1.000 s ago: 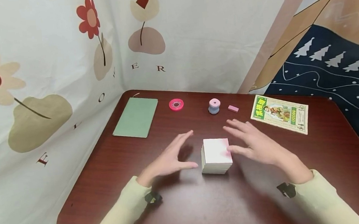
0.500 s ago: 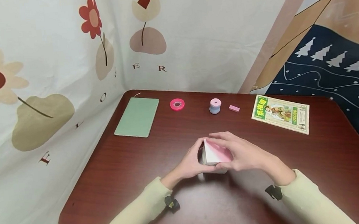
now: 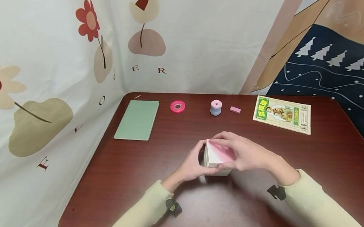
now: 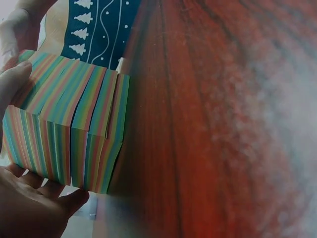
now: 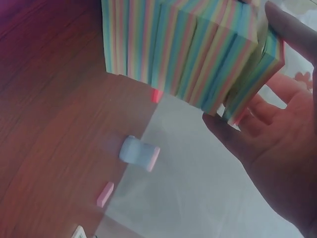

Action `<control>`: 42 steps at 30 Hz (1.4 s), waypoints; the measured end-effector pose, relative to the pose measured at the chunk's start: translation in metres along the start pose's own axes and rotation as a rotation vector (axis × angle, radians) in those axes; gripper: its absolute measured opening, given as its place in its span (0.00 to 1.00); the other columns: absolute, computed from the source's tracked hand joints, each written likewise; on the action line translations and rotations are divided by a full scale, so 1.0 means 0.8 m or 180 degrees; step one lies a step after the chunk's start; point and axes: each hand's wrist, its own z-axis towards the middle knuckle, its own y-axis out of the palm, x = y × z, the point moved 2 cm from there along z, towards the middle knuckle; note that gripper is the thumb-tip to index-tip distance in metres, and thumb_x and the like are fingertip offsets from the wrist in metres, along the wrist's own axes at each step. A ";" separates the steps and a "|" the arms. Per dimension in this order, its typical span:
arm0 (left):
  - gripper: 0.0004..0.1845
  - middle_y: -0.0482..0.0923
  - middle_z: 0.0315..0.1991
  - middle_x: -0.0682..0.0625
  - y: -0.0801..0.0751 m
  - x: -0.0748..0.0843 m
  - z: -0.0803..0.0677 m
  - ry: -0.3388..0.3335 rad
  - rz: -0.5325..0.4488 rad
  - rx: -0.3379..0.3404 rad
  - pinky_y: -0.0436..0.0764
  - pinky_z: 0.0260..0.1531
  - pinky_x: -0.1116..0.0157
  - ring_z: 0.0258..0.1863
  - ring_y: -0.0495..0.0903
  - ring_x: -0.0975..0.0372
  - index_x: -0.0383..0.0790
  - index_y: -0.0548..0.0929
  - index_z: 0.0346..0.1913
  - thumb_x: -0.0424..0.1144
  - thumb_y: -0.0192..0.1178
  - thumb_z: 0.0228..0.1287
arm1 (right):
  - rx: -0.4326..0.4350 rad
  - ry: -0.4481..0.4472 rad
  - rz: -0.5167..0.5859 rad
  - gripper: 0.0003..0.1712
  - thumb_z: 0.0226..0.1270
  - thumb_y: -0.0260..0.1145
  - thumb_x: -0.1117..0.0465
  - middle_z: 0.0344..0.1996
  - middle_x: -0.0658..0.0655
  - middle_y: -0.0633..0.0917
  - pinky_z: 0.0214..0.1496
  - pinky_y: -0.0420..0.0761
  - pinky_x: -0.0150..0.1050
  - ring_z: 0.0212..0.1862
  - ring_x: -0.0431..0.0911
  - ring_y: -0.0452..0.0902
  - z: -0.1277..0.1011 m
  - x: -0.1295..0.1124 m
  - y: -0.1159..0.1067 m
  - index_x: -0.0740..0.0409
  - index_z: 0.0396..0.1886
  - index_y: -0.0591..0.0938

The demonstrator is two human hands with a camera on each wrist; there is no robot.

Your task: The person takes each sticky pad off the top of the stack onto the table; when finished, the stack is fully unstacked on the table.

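In the head view a stack of square paper note pads [image 3: 215, 156], white and pink on top, stands on the table in front of me. Its sides show bands of colour in the left wrist view, where the note pads [image 4: 64, 124] look slightly uneven. My left hand [image 3: 188, 167] spans the stack's left side, thumb at the front, fingers at the back. My right hand [image 3: 250, 153] grips the top from the right. In the right wrist view a gap shows between the uppermost pad [image 5: 257, 74], between the right thumb and fingers, and the pads below.
A green notebook [image 3: 137, 120] lies at the back left. Along the back are a pink ring-shaped disc [image 3: 177, 106], a pink-and-blue spool-shaped object [image 3: 216, 108] and a small pink block [image 3: 235, 110]. An illustrated booklet [image 3: 283, 114] lies to the right. Printed curtains border the table.
Both hands, spread apart beside the stack a second ago, have come inward and now hold it. Since half a second ago they have barely moved.
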 end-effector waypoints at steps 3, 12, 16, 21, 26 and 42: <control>0.44 0.75 0.55 0.56 0.000 -0.001 0.000 -0.0035 -0.0006 0.0000 0.71 0.57 0.55 0.54 0.75 0.64 0.51 0.66 0.65 0.42 0.80 0.43 | 0.0095 0.0050 0.0082 0.45 0.51 0.78 0.47 0.59 0.47 0.74 0.51 0.75 0.40 0.55 0.40 0.71 -0.001 0.006 -0.012 0.52 0.69 0.73; 0.42 0.76 0.53 0.58 -0.002 -0.004 0.000 -0.0078 -0.0013 -0.0005 0.72 0.54 0.54 0.53 0.75 0.63 0.52 0.68 0.62 0.41 0.80 0.43 | 0.0537 0.0877 0.0159 0.44 0.52 0.78 0.49 0.61 0.57 0.75 0.54 0.70 0.51 0.56 0.51 0.71 -0.003 0.079 -0.032 0.56 0.68 0.73; 0.42 0.75 0.54 0.58 -0.002 -0.005 0.000 -0.0071 -0.0004 -0.0004 0.72 0.55 0.55 0.54 0.75 0.64 0.52 0.68 0.63 0.41 0.80 0.43 | 0.0431 0.1139 -0.0062 0.43 0.53 0.77 0.49 0.59 0.61 0.75 0.58 0.70 0.55 0.55 0.55 0.71 -0.003 0.119 -0.012 0.61 0.67 0.73; 0.42 0.75 0.54 0.59 -0.001 -0.006 0.000 -0.0059 0.0056 -0.0017 0.71 0.57 0.54 0.55 0.74 0.64 0.53 0.67 0.63 0.41 0.80 0.43 | 0.0223 0.1354 -0.0283 0.43 0.55 0.75 0.49 0.61 0.63 0.73 0.57 0.71 0.60 0.59 0.57 0.69 -0.004 0.149 0.010 0.60 0.68 0.72; 0.43 0.75 0.54 0.59 -0.001 -0.006 0.000 -0.0080 0.0058 -0.0025 0.71 0.57 0.52 0.55 0.74 0.64 0.54 0.67 0.63 0.42 0.80 0.44 | 0.0036 0.1519 -0.0329 0.42 0.57 0.74 0.50 0.64 0.63 0.70 0.59 0.69 0.62 0.63 0.57 0.65 -0.003 0.160 0.018 0.57 0.70 0.70; 0.43 0.75 0.54 0.57 0.000 -0.006 0.001 -0.0100 0.0067 -0.0011 0.71 0.58 0.52 0.56 0.73 0.63 0.52 0.67 0.63 0.42 0.80 0.43 | -0.0154 0.1507 -0.0521 0.43 0.61 0.71 0.47 0.66 0.65 0.68 0.60 0.68 0.60 0.63 0.59 0.64 -0.004 0.158 0.017 0.56 0.72 0.68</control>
